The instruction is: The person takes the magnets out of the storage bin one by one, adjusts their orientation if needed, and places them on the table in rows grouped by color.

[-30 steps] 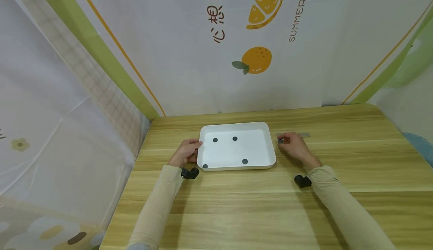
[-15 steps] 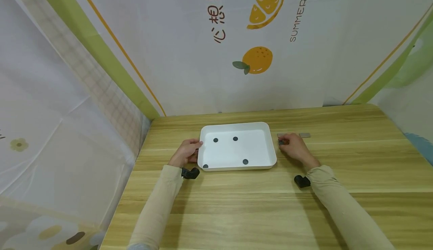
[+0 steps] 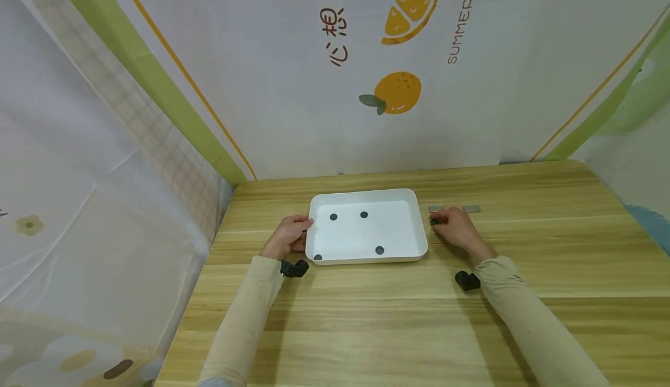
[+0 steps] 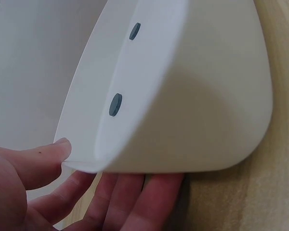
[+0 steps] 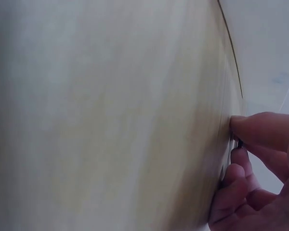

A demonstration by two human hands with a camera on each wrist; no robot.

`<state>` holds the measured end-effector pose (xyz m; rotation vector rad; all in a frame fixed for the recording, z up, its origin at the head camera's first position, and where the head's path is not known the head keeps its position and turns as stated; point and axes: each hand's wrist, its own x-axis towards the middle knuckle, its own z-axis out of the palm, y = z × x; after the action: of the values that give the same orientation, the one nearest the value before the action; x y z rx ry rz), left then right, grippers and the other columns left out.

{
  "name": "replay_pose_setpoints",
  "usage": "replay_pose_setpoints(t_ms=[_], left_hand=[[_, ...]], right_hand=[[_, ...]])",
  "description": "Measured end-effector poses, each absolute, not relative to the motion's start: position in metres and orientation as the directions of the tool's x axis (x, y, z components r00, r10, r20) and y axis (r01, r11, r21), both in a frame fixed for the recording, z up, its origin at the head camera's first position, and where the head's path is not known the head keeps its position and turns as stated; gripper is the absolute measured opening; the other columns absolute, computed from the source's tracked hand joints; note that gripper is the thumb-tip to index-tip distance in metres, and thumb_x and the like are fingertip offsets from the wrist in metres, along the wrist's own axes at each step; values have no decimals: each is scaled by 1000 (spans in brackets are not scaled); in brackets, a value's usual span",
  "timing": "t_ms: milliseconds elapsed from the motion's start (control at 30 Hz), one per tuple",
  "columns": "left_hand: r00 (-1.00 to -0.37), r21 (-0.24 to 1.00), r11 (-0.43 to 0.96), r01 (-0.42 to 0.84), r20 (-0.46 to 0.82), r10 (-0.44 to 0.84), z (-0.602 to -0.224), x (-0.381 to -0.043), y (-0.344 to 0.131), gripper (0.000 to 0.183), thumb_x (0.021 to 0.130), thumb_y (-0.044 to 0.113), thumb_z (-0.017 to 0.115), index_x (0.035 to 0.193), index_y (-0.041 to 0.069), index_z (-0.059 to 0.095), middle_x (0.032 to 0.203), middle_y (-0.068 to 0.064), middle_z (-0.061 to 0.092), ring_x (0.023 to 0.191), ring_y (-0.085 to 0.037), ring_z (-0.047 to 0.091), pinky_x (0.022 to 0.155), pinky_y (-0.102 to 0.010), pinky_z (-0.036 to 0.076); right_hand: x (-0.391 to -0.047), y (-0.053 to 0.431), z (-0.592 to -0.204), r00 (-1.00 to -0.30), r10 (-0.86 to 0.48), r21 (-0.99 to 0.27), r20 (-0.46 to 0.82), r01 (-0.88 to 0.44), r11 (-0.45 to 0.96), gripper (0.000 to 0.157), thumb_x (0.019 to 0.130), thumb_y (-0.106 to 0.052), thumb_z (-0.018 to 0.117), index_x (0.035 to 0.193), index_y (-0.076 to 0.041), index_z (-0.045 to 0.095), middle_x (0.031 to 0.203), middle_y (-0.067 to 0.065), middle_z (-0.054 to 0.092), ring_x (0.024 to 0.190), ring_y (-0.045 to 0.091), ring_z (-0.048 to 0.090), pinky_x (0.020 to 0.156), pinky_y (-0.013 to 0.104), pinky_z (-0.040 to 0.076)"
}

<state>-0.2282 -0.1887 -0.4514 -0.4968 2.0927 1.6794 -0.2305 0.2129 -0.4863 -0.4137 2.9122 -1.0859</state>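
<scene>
A white rectangular tray (image 3: 398, 224) stands on the wooden table, with several small dark round discs (image 3: 363, 215) lying flat inside it. At its left end my left hand (image 3: 287, 236) grips the wall. In the left wrist view the thumb lies at the rim of the tray (image 4: 212, 96), and the other fingers are against the outside. Just right of the tray, low at the tabletop, my right hand (image 3: 458, 228) pinches another dark disc (image 3: 434, 222) between thumb and fingers. The right wrist view shows only a dark sliver of this disc (image 5: 240, 143) between the fingertips.
Two flat grey rectangular pieces lie on the table (image 3: 366, 329) behind the right hand: a left piece (image 3: 435, 208) and a right piece (image 3: 471, 208). A printed white curtain (image 3: 293, 113) hangs along the table's back edge. Black wrist cameras sit at both cuffs.
The right hand and its pinched disc have shifted very slightly toward the person, showing more of the left grey piece. The left hand and tray stay in place.
</scene>
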Motion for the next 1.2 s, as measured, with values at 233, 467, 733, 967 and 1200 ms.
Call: replay_pose_setpoints(t_ms=[233, 467, 733, 967, 1200], left_hand=[[-855, 835, 207, -510, -519, -13, -452, -228, -188, 44, 101, 22, 52, 140, 4, 44, 112, -13, 61, 79, -16, 63, 62, -32, 58], [-856, 835, 213, -507, -517, -12, -452, -228, -189, 44, 101, 23, 51, 140, 3, 44, 115, -14, 61, 81, -17, 65, 63, -33, 58], [-851, 823, 234, -517, -524, -34, -453, -230, -189, 43, 100, 24, 53, 139, 6, 46, 117, -12, 62, 83, -16, 64, 62, -30, 57], [-851, 822, 238, -517, -524, -39, -453, -229, -189, 44, 100, 24, 53, 139, 5, 46, 116, -12, 62, 83, -16, 64, 61, -30, 57], [-848, 824, 223, -521, -529, -30, -451, -229, -188, 46, 101, 25, 52, 141, 4, 44, 123, -16, 58, 88, -19, 63, 65, -33, 58]], right_hand=[[-231, 212, -487, -967, -240, -641, 89, -240, 729, 27, 84, -3, 64, 109, 8, 68, 103, 26, 69, 96, 39, 63, 86, 52, 49], [-230, 214, -489, -968, -226, -648, 107, -240, 723, 25, 85, -4, 64, 106, 7, 69, 99, 24, 68, 95, 39, 60, 84, 51, 47], [-230, 217, -492, -968, -228, -656, 103, -239, 716, 23, 86, -5, 63, 105, 6, 69, 95, 22, 67, 91, 35, 58, 80, 47, 46], [-230, 217, -493, -969, -226, -658, 105, -238, 714, 23, 86, -5, 63, 105, 6, 69, 95, 22, 66, 91, 35, 58, 80, 47, 46], [-229, 217, -492, -969, -216, -665, 119, -239, 708, 24, 84, -3, 64, 106, 8, 67, 99, 25, 66, 94, 38, 60, 82, 50, 47]])
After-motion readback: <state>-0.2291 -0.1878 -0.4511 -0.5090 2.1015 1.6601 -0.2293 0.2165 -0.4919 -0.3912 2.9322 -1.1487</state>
